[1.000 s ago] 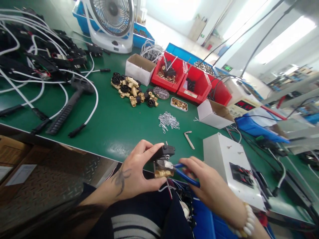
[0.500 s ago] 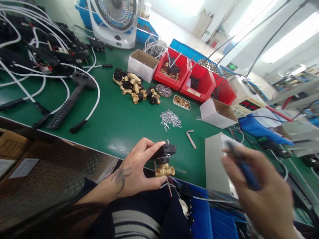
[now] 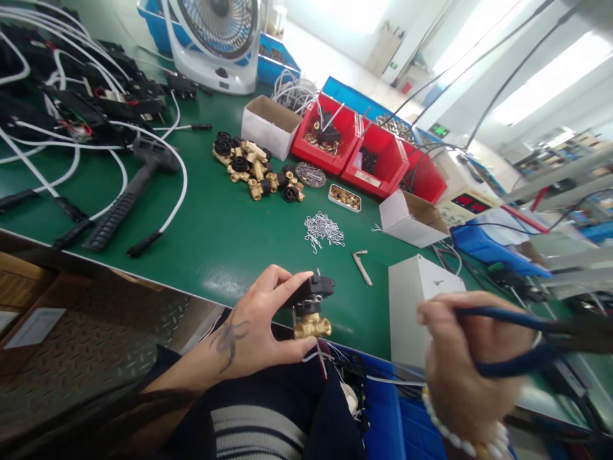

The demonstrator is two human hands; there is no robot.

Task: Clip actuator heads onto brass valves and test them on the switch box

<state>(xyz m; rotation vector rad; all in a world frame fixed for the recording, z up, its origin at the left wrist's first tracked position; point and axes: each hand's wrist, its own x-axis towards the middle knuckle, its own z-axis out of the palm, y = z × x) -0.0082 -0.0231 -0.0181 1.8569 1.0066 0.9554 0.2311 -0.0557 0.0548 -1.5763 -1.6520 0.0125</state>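
Brass valve [image 3: 312, 326] sits pinched in the left hand [image 3: 258, 329]; the right hand [image 3: 472, 364] grips pliers [image 3: 520, 360]. Slackening could drop either.

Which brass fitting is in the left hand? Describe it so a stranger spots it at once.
Find the green bench, then the left hand at its near edge. Between thumb and fingers sits the brass fitting, under a black box. Unlike the piled fittings, it carries that box.
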